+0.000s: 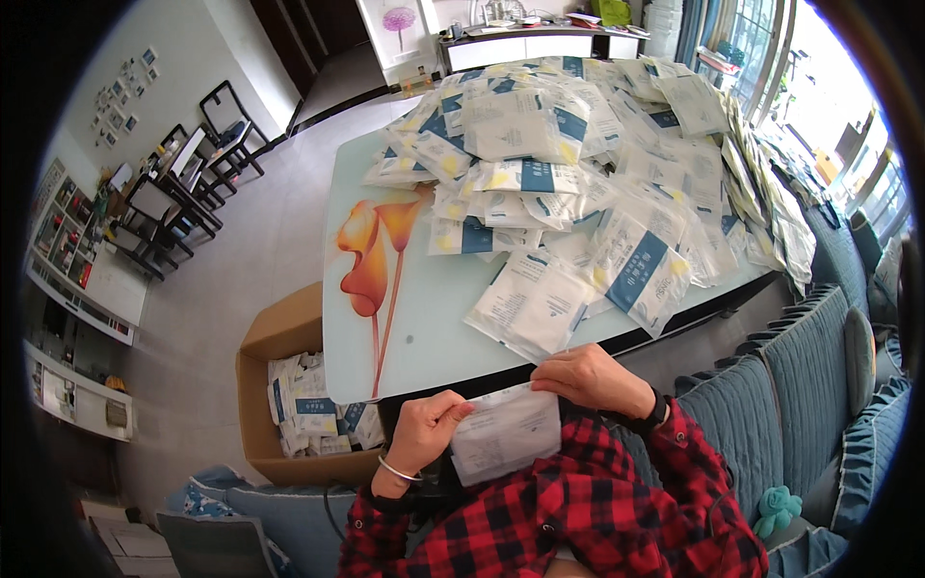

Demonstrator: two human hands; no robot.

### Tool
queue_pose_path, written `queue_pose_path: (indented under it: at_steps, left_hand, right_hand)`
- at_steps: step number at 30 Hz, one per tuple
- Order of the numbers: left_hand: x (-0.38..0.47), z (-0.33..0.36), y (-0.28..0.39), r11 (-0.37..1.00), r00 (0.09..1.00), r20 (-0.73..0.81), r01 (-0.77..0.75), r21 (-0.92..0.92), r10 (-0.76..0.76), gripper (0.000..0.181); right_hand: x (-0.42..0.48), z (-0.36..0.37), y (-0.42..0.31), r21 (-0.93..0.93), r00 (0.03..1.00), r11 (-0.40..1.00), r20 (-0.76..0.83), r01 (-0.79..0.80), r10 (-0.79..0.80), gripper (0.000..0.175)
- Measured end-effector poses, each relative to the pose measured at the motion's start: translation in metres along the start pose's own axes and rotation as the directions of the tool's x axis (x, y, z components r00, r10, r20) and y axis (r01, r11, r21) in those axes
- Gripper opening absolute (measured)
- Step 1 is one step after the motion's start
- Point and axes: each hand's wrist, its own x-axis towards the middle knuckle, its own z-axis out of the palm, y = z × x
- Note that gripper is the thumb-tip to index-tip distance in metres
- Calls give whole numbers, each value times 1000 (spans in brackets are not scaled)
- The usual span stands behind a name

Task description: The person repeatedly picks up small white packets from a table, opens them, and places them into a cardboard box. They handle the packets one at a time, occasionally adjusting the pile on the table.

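Between my two hands hangs a flat white plastic packet (508,437) with faint printing, held in front of the table's near edge. My left hand (428,428), with a pale bangle at the wrist, pinches its upper left corner. My right hand (594,378), with a dark wristband, grips the upper right corner. Just beyond it, a similar packet (531,300) lies flat on the glass tabletop (448,325). Right of that lies a packet with a blue printed band (639,269). A large heap of such packets (524,123) covers the far part of the table.
A cardboard box (278,397) holding several packets stands left of the table, beside its near corner. Blue quilted sofa seats (737,404) run along the right. A turquoise plush toy (777,510) rests there. Farther off are dark dining chairs (155,206) and a white cabinet (517,50).
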Motion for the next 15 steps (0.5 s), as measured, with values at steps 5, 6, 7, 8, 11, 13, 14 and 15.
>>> queue_pose_path:
  at_steps: [5, 6, 7, 8, 11, 13, 14, 15]
  left_hand:
    - [-7, 1, -13, 982, 996, -36, 68, -175, -76, 27]
    - [-8, 3, -17, 963, 993, -54, 92, -255, -109, 27]
    - [-10, 6, -20, 943, 989, -77, 99, -319, -130, 30]
    - [-13, 8, -23, 894, 986, -64, 113, -433, -156, 33]
    - [-23, 16, -28, 810, 990, -35, 89, -579, -134, 47]
    - [-34, 19, -27, 733, 920, 246, 392, -556, -306, 46]
    - [-39, 20, -25, 746, 947, 195, 323, -583, -257, 38]
    - [-45, 19, -24, 737, 916, 225, 401, -544, -332, 30]
  right_hand:
    - [-5, 6, -2, 132, 984, 976, -37, -170, 177, 10]
    - [-5, 7, -2, 146, 975, 968, -51, -205, 215, 10]
    - [-5, 8, -1, 160, 965, 958, -65, -240, 252, 10]
    - [-5, 8, 0, 215, 942, 931, -98, -294, 320, 11]
    - [-11, 7, 2, 400, 767, 742, -135, -538, 628, 16]
    - [-14, 8, 4, 417, 759, 750, -188, -513, 624, 20]
    - [-14, 10, 4, 418, 773, 768, -206, -485, 600, 21]
    - [-14, 15, 2, 419, 784, 789, -239, -448, 572, 23]
